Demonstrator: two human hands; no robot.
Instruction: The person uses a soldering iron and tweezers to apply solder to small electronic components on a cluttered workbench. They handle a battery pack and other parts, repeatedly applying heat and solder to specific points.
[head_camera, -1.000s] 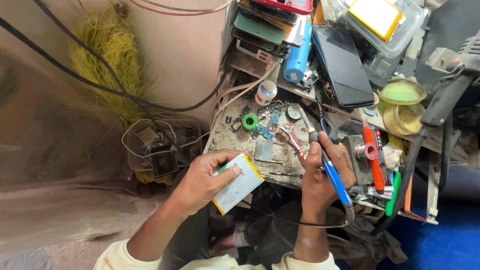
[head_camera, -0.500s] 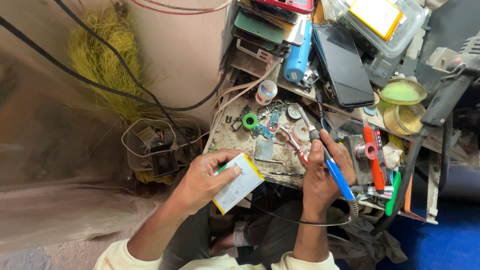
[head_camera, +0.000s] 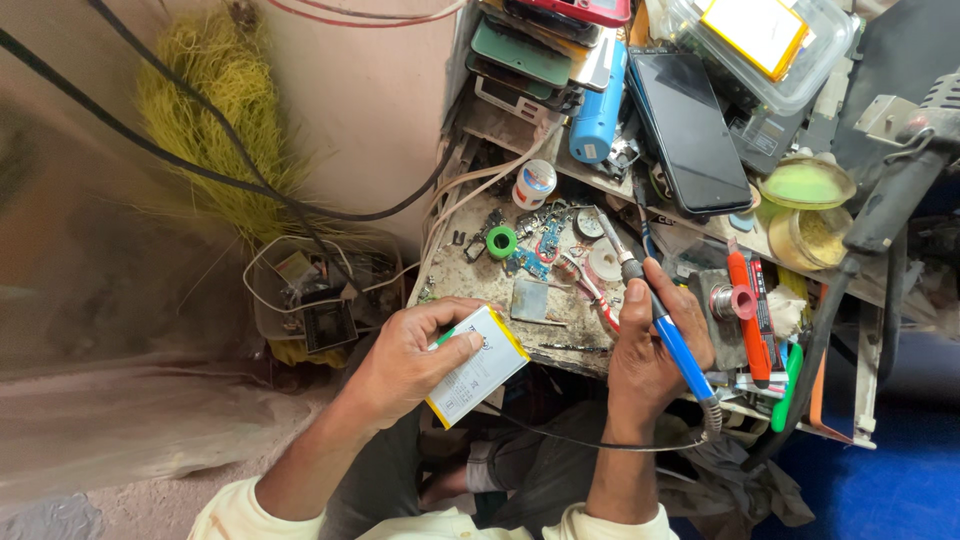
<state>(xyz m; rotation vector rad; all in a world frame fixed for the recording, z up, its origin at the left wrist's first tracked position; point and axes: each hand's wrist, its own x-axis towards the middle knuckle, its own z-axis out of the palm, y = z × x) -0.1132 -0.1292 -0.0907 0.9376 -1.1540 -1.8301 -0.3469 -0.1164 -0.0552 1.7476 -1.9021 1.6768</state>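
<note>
My left hand (head_camera: 405, 360) grips a flat white phone battery (head_camera: 478, 367) with a yellow edge, held over the near edge of the small dirty workbench (head_camera: 470, 275). In my right hand (head_camera: 650, 345) is a blue-handled soldering iron (head_camera: 655, 310), its metal tip pointing up and left over the bench near a small metal plate (head_camera: 530, 298). The iron's cord loops below my wrist. Small circuit parts and a green ring (head_camera: 501, 241) lie farther back on the bench.
A black phone (head_camera: 690, 125), a blue cylinder (head_camera: 598, 118) and stacked phones crowd the back. Solder spool (head_camera: 733, 301), red tool (head_camera: 748, 315) and green pen (head_camera: 785, 385) sit right. A clear box of parts (head_camera: 310, 295) and yellow fibre bundle (head_camera: 215, 110) are left.
The soldering iron has tilted slightly, its tip moving a little up and away over the bench. My left hand keeps the battery in the same place.
</note>
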